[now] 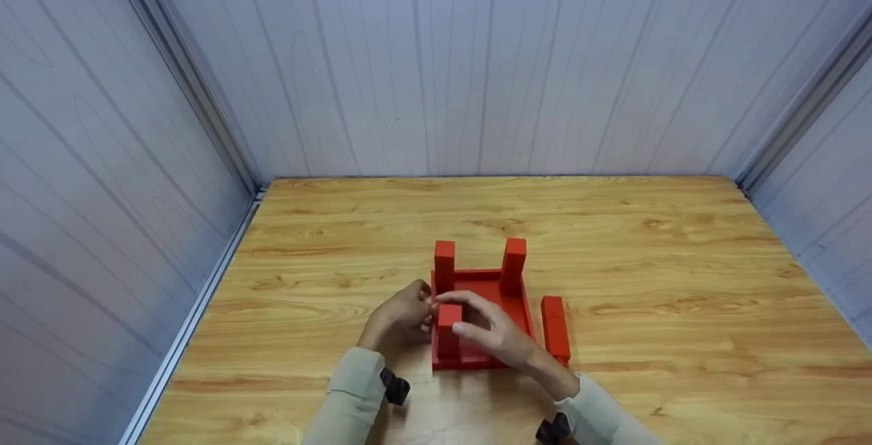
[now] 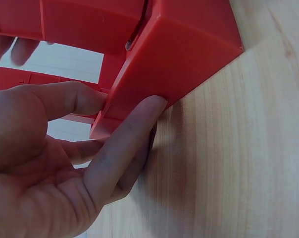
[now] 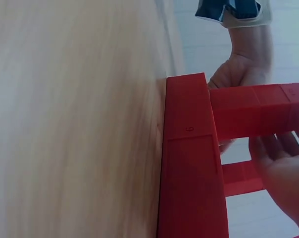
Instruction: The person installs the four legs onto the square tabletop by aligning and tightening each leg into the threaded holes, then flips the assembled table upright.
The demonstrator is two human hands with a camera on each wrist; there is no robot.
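A red rectangular tray [image 1: 485, 287] with low walls sits on the table, red square posts standing at three of its corners. My right hand [image 1: 501, 332] holds the near-left post [image 1: 449, 326], thumb on one side and fingers behind it. At the tray's left side, my left hand [image 1: 402, 310] pinches the wall; in the left wrist view its thumb and fingers lie on either side of that wall [image 2: 174, 49]. The right wrist view shows the near wall [image 3: 193, 163] with a small moulded mark. How the post meets the tray floor is hidden.
The far-left post [image 1: 445, 264] and far-right post [image 1: 514, 266] rise from the tray's back corners. Another red block [image 1: 556, 329] lies right of the tray, close to my right forearm. Pale panels [image 1: 449, 63] wall in the wooden table [image 1: 681, 281] behind and at both sides.
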